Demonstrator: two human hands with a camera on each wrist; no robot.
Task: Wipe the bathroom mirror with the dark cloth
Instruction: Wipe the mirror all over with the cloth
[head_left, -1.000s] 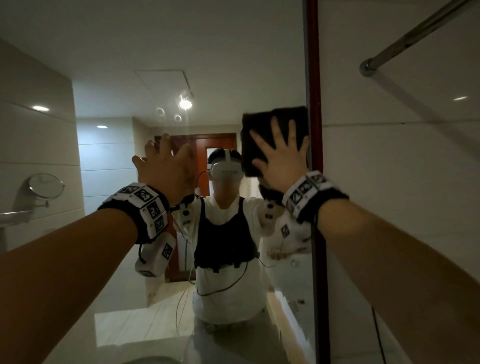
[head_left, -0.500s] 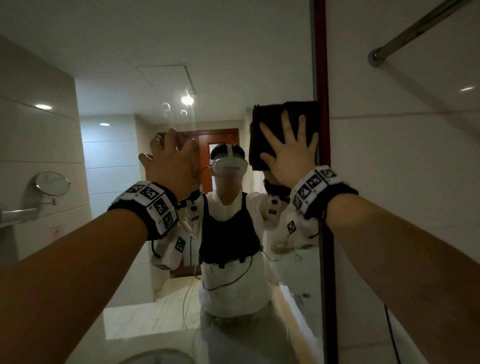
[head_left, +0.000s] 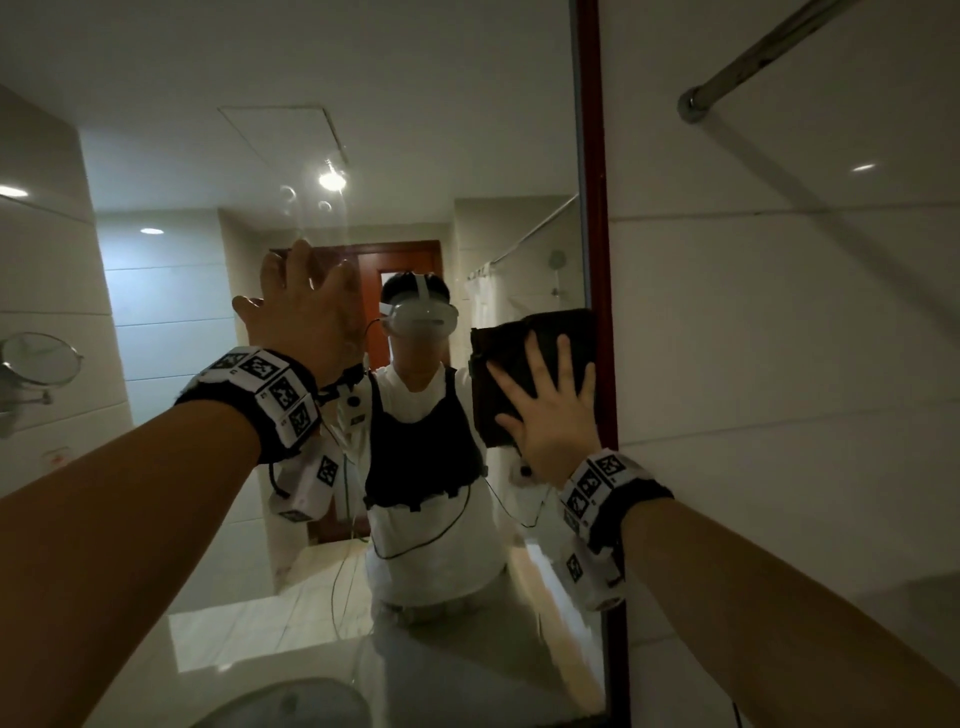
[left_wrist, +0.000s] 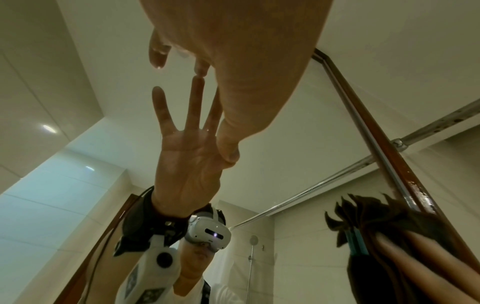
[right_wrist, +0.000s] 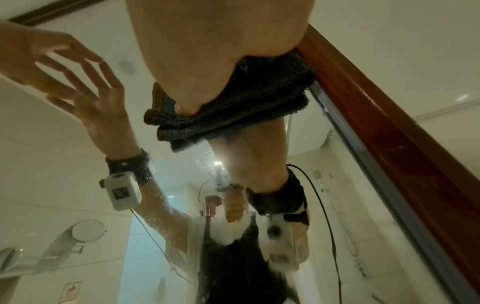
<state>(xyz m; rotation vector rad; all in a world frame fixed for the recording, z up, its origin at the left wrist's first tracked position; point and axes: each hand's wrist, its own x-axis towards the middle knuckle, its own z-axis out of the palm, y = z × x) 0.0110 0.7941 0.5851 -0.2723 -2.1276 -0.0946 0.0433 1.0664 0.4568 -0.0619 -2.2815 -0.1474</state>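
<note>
The bathroom mirror (head_left: 218, 156) fills the left and middle of the head view. A folded dark cloth (head_left: 524, 348) lies flat on the glass against the mirror's right edge. My right hand (head_left: 553, 415) presses it there with straight, spread fingers. In the right wrist view the cloth (right_wrist: 259, 98) bunches under my right palm (right_wrist: 207, 51). My left hand (head_left: 306, 317) is flat on the glass to the left, fingers straight, holding nothing. The left wrist view shows my left hand (left_wrist: 233, 61) touching its own reflection, with the cloth (left_wrist: 376, 222) at lower right.
A red-brown wooden frame (head_left: 597, 234) borders the mirror on the right, with a white tiled wall (head_left: 779, 364) beyond. A chrome rail (head_left: 753, 57) juts from that wall overhead. A basin rim (head_left: 291, 701) shows at the bottom, and a round magnifying mirror (head_left: 39, 358) at far left.
My right hand has slid the cloth down along the mirror's right edge, from above the reflected head to beside it. The left hand stays on the glass.
</note>
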